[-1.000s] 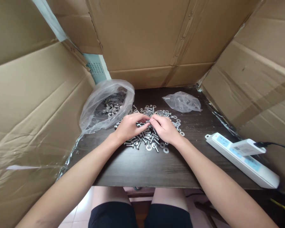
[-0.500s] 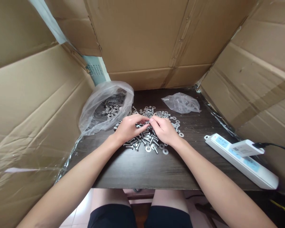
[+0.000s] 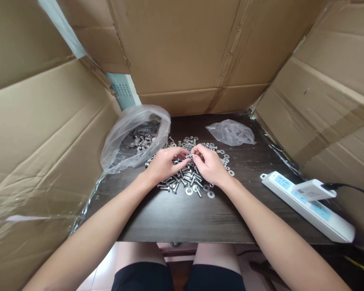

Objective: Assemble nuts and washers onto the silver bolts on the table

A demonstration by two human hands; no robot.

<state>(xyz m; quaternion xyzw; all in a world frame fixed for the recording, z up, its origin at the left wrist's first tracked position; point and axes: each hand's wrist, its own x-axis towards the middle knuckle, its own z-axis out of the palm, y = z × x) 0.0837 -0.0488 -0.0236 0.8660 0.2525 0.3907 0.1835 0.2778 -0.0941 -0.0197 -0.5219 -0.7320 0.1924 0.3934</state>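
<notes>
A small metal bolt [image 3: 189, 156] bridges the fingertips of both hands, low above a heap of loose hardware. My left hand [image 3: 166, 163] is closed in a pinch on one end of it. From the other side, my right hand [image 3: 210, 165] pinches the opposite end with thumb and index finger; whether a nut or washer is on it there is too small to tell. Shiny bolts [image 3: 185, 178] lie heaped under and in front of the hands. Flat washers [image 3: 210, 194] and nuts are scattered around them, partly hidden by the hands.
An open clear plastic bag [image 3: 109, 151] with assembled-looking fasteners stands at the left. A crumpled plastic bag [image 3: 232, 132] lies at the back right. A white power strip [image 3: 309, 210] with a plugged-in adapter sits on the right. Cardboard walls [image 3: 182, 52] surround the dark table [image 3: 182, 222].
My right fingertips have drawn back slightly from the left ones, so the bolt between them now shows. Both hands stay over the same spot of the pile.
</notes>
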